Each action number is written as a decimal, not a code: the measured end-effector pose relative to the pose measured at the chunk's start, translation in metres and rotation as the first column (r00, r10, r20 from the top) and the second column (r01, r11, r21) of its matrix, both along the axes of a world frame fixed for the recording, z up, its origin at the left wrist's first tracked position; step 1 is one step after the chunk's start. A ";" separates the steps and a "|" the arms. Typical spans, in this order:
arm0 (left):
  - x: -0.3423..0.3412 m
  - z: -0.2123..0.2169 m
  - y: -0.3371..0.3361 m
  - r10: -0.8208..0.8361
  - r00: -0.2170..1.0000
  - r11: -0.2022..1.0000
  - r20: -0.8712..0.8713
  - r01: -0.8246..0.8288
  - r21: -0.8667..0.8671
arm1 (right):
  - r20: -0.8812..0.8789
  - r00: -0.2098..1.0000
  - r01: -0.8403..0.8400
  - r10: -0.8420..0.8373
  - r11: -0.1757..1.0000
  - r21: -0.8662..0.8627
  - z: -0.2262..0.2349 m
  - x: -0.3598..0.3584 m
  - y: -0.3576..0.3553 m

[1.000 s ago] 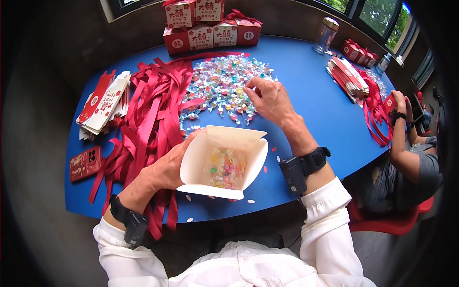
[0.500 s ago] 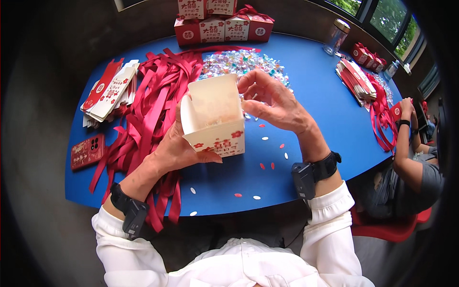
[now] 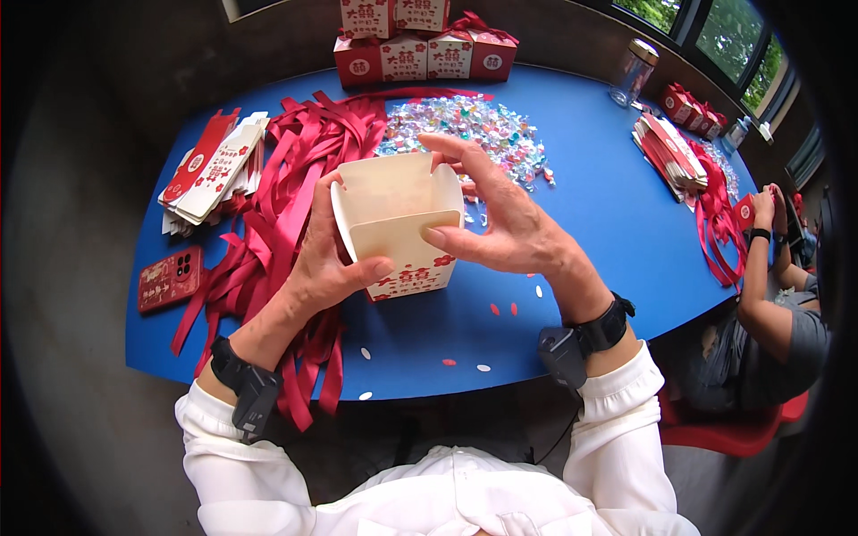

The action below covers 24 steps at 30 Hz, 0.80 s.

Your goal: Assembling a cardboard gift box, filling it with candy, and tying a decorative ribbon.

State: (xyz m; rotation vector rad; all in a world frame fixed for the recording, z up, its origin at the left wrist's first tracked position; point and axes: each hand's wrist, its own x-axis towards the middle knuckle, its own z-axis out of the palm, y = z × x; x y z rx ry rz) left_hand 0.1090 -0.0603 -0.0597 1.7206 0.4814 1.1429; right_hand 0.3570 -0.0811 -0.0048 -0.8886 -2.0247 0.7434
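An open-topped white gift box [image 3: 411, 275] with red printed flowers and characters stands upright before me, its top flaps raised and its pale inside showing. My left hand [image 3: 320, 250] grips the box from the left, the thumb laid across the front and the fingers along the side. On the right, my right hand [image 3: 509, 223] spans the top of the box. Its thumb presses the front flap near the right corner, and its fingers reach the back flap. The bottom of the box's inside is hidden by the front flap.
Dark red ribbons [image 3: 277, 205] lie left of the box, beside flat cartons [image 3: 214, 170] and a red-cased phone [image 3: 170, 280]. Wrapped candies [image 3: 483, 129] are heaped behind it. Finished boxes [image 3: 402, 61] stack at the back. A co-worker [image 3: 773, 304] sits at the right.
My right hand has come left and down from beside the box onto its top edges. The front flap now stands up, and my left thumb has moved up the front.
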 end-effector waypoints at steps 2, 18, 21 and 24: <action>0.001 0.006 -0.003 0.014 1.000 1.000 -0.003 -0.014 -0.026 | -0.051 0.999 0.007 -0.008 1.000 -0.007 -0.003 -0.005 -0.002; 0.004 0.015 -0.006 0.222 0.968 0.948 -0.114 -0.187 0.258 | 0.130 0.986 0.073 -0.107 0.967 0.244 -0.004 -0.012 -0.005; -0.002 0.017 0.003 0.208 0.969 0.874 -0.136 -0.121 0.471 | 0.185 0.977 0.064 -0.103 0.976 0.208 -0.002 -0.012 -0.006; -0.002 0.027 0.003 0.237 0.949 0.826 -0.206 -0.085 0.558 | 0.259 0.961 0.058 -0.092 0.989 0.137 0.000 -0.011 -0.004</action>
